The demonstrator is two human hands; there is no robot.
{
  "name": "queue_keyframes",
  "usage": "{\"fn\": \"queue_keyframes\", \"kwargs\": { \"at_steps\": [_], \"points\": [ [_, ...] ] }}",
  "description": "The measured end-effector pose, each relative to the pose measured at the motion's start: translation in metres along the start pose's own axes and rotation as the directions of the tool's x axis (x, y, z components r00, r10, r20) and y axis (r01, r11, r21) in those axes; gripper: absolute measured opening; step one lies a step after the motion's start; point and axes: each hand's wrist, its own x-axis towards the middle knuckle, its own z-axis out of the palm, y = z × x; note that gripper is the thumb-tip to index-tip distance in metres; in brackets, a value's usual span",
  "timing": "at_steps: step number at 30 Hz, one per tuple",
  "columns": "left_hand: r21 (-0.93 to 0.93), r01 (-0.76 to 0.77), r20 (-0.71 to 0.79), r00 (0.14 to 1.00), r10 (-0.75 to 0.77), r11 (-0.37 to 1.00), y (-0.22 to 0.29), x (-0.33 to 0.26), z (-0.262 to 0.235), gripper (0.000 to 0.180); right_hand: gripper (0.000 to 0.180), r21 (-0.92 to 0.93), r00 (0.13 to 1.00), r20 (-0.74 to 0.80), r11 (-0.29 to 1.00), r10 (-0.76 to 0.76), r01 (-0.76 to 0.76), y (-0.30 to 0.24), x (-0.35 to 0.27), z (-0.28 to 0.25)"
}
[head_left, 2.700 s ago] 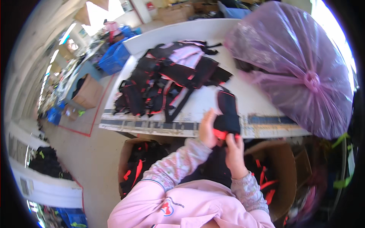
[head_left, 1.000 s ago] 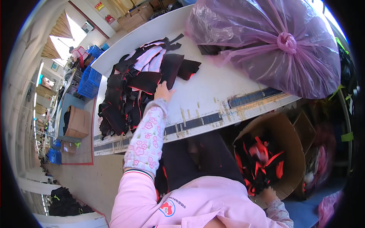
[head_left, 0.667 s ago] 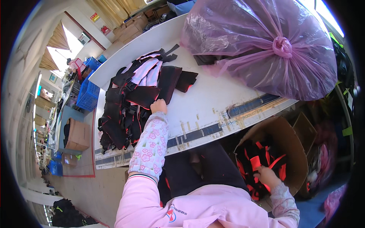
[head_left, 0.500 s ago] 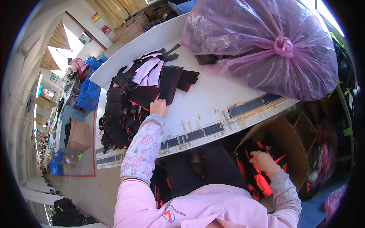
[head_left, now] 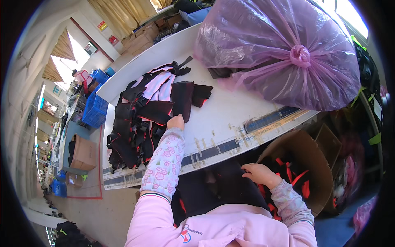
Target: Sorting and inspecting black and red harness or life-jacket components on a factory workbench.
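My left hand (head_left: pixel 176 122) is closed at the lower end of a black padded fabric piece (head_left: pixel 182 101) with red-tinged edges, at the right side of a pile on the white table. The pile (head_left: pixel 125 142) holds several similar black pieces, straps and some with pale pink faces (head_left: pixel 158 85). Below the table edge, my right hand (head_left: pixel 261 175) hovers over my dark-clothed lap, beside a cardboard box (head_left: pixel 314 164). Its fingers point left, slightly bent and apart, and nothing shows in them. Black and bright red strap pieces (head_left: pixel 290 171) lie in the box.
A big knotted translucent purple bag (head_left: pixel 284 57) sits on the table's (head_left: pixel 218 119) right part. Blue crates (head_left: pixel 95 109) and a brown carton (head_left: pixel 83 153) stand at the left. A dark heap (head_left: pixel 74 234) lies on the floor at the lower left.
My right hand has come up out of the box and moved left toward my lap. The left hand has shifted slightly right and down along the black padded piece.
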Motion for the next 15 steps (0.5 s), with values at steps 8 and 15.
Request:
{"fn": "queue_keyframes", "kwargs": {
  "at_steps": [8,15],
  "points": [
    [-0.083,0.012,-0.035,0.999,-0.015,0.997,0.006,-0.022,-0.001,0.029,0.032,-0.005,0.995,0.027,0.995,0.095,-0.095,0.005,-0.008,-0.001],
    [-0.045,0.021,-0.029,0.999,-0.022,0.999,0.007,-0.033,0.000,0.017,0.034,0.020,0.989,0.007,0.989,0.145,-0.145,0.005,-0.038,0.014]
  ]
}}
